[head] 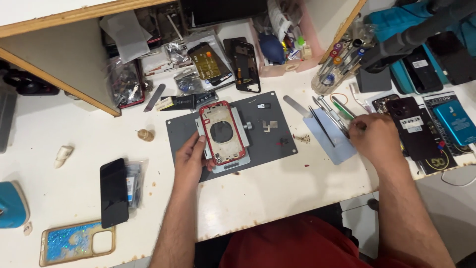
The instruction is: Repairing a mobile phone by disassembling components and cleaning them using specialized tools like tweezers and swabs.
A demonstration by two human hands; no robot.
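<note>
Red phone frame (221, 133), stripped, on a grey mat (277, 144) at bench centre; left hand (191, 159) fingers curled against its left edge, steadying. Right hand (374, 134) fingers closed among hand tools (329, 116) at right. Risk, judged: frame slips while attention sits on tools; small loose parts (270, 125) scatter.

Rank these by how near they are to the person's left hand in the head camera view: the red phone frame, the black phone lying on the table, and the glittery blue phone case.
1. The red phone frame: on the grey mat, touched by the left hand.
2. The black phone: off to the hand's left, flat on the white table.
3. The glittery blue phone case: farthest, at the table's near-left edge.
</note>
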